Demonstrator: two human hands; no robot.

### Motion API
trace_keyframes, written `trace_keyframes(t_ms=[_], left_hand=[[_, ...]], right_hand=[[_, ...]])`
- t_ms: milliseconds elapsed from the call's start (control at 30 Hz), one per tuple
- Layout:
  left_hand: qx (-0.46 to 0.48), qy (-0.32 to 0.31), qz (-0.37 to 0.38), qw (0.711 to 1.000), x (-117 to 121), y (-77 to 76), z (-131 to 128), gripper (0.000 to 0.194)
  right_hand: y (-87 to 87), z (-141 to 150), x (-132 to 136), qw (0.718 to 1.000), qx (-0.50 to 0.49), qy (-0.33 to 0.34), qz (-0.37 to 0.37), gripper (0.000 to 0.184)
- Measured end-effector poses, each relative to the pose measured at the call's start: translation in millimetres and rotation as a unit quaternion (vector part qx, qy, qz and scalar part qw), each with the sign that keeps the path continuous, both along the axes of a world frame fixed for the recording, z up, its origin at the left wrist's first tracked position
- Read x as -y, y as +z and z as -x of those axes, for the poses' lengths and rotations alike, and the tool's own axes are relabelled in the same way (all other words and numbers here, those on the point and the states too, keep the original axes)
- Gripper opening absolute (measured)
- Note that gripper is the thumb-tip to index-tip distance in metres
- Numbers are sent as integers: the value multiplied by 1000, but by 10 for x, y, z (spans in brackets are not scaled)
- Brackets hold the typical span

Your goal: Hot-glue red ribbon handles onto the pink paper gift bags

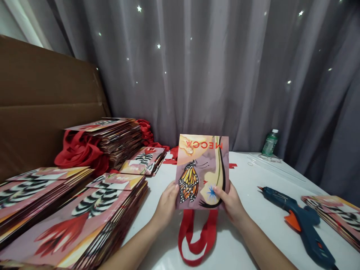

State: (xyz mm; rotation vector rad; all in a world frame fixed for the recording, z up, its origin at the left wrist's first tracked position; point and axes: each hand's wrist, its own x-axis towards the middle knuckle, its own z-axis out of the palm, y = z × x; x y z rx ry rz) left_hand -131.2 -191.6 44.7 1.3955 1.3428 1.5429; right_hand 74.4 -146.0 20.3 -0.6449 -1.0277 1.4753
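Between my two hands a paper gift bag (206,176) is held upside down above the white table, printed with a monarch butterfly and red MECCA lettering. My left hand (168,202) grips its left edge, with the fingers partly hidden behind it. On the opposite edge, my right hand (232,202) has its thumb on the printed front and its fingers behind. Red ribbon handles (197,240) hang from the bag's near end down toward the table.
Stacks of flat printed bags (118,138) fill the left side beside a large cardboard box (47,101). To the right lie a blue glue gun (298,221) and another bag stack (337,213). A green bottle (270,143) stands near the grey curtain (213,75).
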Motion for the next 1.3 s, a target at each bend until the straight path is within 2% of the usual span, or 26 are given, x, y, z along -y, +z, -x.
trace_keyframes(t_ms=[67,133,200,267,333,400,500,567,700,833,900,967,1000,1033,1100,1167,1233,1300], left_hand=[[-9,-13,-1,1000,10,-2,-25,37],[46,-11,28,998,13,18,-45,48],[123,-2,67,990,9,62,-53,65],[171,-8,107,979,2,109,-48,62],[197,-12,128,972,-4,133,-37,59],[209,-12,130,969,-6,123,-33,57],[219,-47,140,964,4,80,-51,51],[241,-71,168,953,18,69,-69,48],[281,-59,187,939,23,90,-69,42],[257,-76,184,946,-4,73,-78,45],[262,-86,183,944,2,50,-111,46],[279,-101,193,935,28,24,-148,44],[287,-117,204,928,46,8,-164,44],[290,-141,218,921,65,-9,-177,44],[262,-200,237,914,97,-51,-189,46],[203,-240,234,920,110,-98,-189,49],[154,-245,219,932,102,-134,-179,47],[134,-224,197,945,80,-149,-166,45]], right_hand=[[38,-27,6,1000,6,9,9,58],[68,-55,30,999,20,41,16,55],[86,-82,68,991,52,119,37,53],[103,-107,106,972,84,211,68,56],[127,-125,126,958,82,260,90,60],[155,-135,115,968,35,228,97,57],[164,-140,50,986,-11,118,120,41],[129,-144,1,987,19,83,133,34],[33,-147,-44,985,105,94,100,33],[31,-140,-31,990,116,-29,69,38],[51,-146,-24,993,92,4,73,47],[62,-165,-30,992,70,55,90,46],[64,-179,-41,992,57,49,100,45],[64,-196,-58,993,42,16,108,44],[65,-232,-102,989,-1,-92,115,43],[77,-263,-149,978,-43,-171,110,43],[102,-279,-178,972,-72,-191,116,43],[136,-276,-175,973,-89,-168,133,45]])
